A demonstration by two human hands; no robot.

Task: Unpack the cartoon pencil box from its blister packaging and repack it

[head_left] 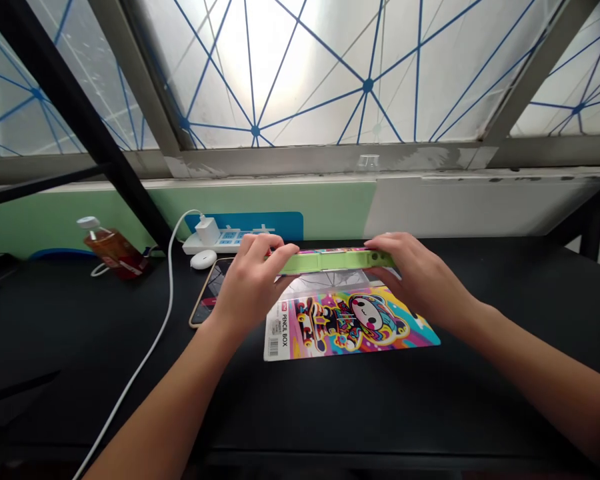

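Between my two hands a green pencil box (330,261) is held up level, its long narrow side facing me. My left hand (254,277) grips its left end, thumb and fingers closed round the edge. At the right end my right hand (414,273) pinches it the same way, near two small dark holes. Below lies a colourful card package (350,323) printed "PENCIL BOX" with a cartoon bear figure and a skateboard. A clear plastic part (325,283) shows along the card's far edge, partly hidden by the box and my hands.
Left of the card lies a phone (205,300), with a round white case (203,259) beside it. Behind stands a white power strip (230,239) with a charger (207,229). A white cable (167,313) crosses the black desk (360,407). A drink bottle (114,250) leans farther left.
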